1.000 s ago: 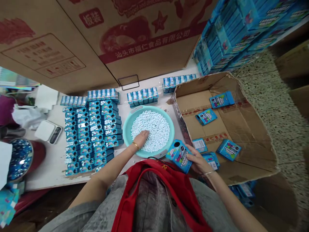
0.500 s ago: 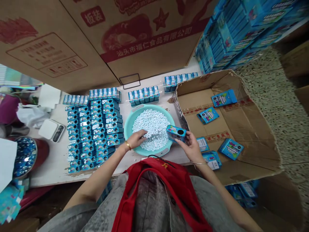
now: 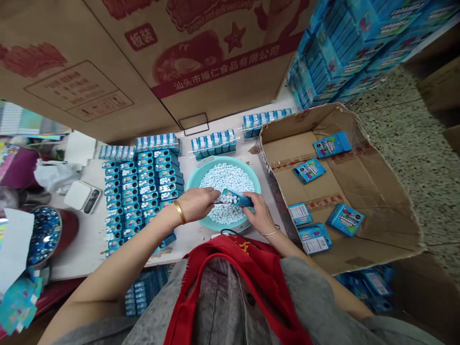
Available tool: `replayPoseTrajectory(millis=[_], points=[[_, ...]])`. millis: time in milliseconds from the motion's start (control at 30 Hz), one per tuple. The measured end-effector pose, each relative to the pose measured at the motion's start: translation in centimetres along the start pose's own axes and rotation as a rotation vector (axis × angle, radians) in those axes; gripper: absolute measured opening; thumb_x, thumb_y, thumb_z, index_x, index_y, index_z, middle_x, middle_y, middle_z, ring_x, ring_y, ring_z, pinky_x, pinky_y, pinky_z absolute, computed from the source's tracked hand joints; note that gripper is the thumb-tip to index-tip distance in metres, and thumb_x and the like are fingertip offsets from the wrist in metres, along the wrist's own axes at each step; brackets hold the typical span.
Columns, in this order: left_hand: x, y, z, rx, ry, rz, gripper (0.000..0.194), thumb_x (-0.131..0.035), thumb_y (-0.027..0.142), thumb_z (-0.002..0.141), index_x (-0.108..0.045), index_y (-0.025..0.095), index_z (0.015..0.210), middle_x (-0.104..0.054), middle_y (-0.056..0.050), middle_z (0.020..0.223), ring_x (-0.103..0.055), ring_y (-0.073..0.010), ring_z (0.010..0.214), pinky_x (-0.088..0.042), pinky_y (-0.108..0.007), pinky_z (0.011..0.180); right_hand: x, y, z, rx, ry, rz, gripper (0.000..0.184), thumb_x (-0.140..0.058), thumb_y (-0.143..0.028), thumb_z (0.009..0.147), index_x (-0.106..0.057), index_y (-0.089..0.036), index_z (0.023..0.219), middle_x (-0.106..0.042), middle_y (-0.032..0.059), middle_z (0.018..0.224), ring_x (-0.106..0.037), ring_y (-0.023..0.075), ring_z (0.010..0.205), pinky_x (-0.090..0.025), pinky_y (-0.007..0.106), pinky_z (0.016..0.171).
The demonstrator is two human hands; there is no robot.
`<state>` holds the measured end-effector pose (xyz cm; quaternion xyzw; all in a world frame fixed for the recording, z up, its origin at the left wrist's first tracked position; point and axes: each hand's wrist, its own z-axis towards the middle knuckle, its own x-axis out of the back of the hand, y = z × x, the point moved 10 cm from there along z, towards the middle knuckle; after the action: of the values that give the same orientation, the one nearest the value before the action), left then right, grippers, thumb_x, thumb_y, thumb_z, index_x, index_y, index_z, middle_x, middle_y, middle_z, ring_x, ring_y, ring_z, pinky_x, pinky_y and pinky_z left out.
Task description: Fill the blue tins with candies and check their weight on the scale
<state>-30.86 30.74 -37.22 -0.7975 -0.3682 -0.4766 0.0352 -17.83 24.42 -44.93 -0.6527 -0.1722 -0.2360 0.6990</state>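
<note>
In the middle, a turquoise basin (image 3: 193, 178) holds a heap of small white candies (image 3: 226, 175). My right hand (image 3: 259, 214) grips a small blue candy box (image 3: 241, 198) above the basin, tilted with its open end to the left. My left hand (image 3: 201, 203) is closed at that open end, with white candies between hand and box. A thin pale edge shows under its fingers, but what they hold is mostly hidden. Left of the basin stand rows of blue candy boxes (image 3: 147, 189), several with white candies at their round holes.
On my right lies an open cardboard box (image 3: 338, 187) with several blue packs inside. Wrapped packs (image 3: 214, 143) line the back, before large cartons (image 3: 215, 57). A white scale (image 3: 82, 196) and a red tub (image 3: 68, 227) stand left; blue packs are stacked back right (image 3: 334, 57).
My right hand has brought the blue candy box leftward over the basin and tipped it. My left hand has risen from the candies to the box's open end.
</note>
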Motion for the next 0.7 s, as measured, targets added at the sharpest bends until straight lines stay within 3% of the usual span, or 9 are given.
replayPoseTrajectory(millis=[267,367,467,533,600,700], points=[[2.2,4.0,-0.6,0.094,-0.086,0.217,0.029,-0.032,0.009,0.092,-0.056,0.012,0.109,-0.062,-0.013,0.096,-0.066,-0.0230,0.081,-0.046,-0.031,0.062,-1.0,0.7,-0.4,0.020,0.023,-0.004,0.034,-0.052,-0.013,0.080,-0.051,-0.021,0.112,-0.061,0.0108,0.112,-0.055,0.0262,0.108,-0.046,0.046,0.095],[2.3,3.0,-0.7,0.080,-0.001,0.222,0.028,-0.034,0.011,0.092,-0.057,0.014,0.107,-0.062,-0.011,0.093,-0.064,-0.0224,0.080,-0.045,-0.033,0.064,-1.0,1.2,-0.3,0.011,0.031,-0.006,0.033,-0.052,-0.014,0.080,-0.051,-0.020,0.112,-0.062,0.0115,0.113,-0.055,0.0265,0.108,-0.046,0.047,0.095],[1.6,-0.9,0.3,0.099,0.205,0.226,0.026,-0.037,0.015,0.093,-0.055,0.017,0.112,-0.061,-0.010,0.093,-0.060,-0.0238,0.088,-0.043,-0.038,0.076,-0.5,1.9,-0.1,-0.009,0.058,-0.014,0.034,-0.053,-0.015,0.079,-0.052,-0.020,0.113,-0.063,0.0114,0.113,-0.056,0.0271,0.109,-0.045,0.048,0.096],[-0.7,-5.0,1.8,0.198,0.282,0.176,0.029,-0.037,0.016,0.093,-0.053,0.018,0.117,-0.061,-0.011,0.098,-0.056,-0.0255,0.095,-0.041,-0.042,0.082,0.1,2.4,0.0,-0.028,0.094,-0.001,0.034,-0.053,-0.016,0.079,-0.052,-0.021,0.113,-0.063,0.0112,0.113,-0.057,0.0269,0.109,-0.044,0.048,0.097],[-4.7,-8.7,4.0,0.292,0.244,0.055,0.032,-0.034,0.013,0.092,-0.053,0.016,0.117,-0.059,-0.014,0.104,-0.055,-0.0266,0.098,-0.039,-0.044,0.084,0.8,3.1,0.0,-0.071,0.126,0.029,0.034,-0.055,-0.018,0.080,-0.052,-0.021,0.113,-0.062,0.0111,0.114,-0.058,0.0261,0.109,-0.045,0.047,0.096],[-10.3,-9.8,7.5,0.265,0.195,-0.049,0.035,-0.032,0.010,0.091,-0.051,0.014,0.120,-0.056,-0.016,0.113,-0.052,-0.0263,0.102,-0.041,-0.042,0.085,1.4,4.1,0.0,-0.154,0.152,0.065,0.035,-0.059,-0.024,0.080,-0.052,-0.022,0.114,-0.063,0.0100,0.112,-0.060,0.0245,0.104,-0.049,0.042,0.090]])
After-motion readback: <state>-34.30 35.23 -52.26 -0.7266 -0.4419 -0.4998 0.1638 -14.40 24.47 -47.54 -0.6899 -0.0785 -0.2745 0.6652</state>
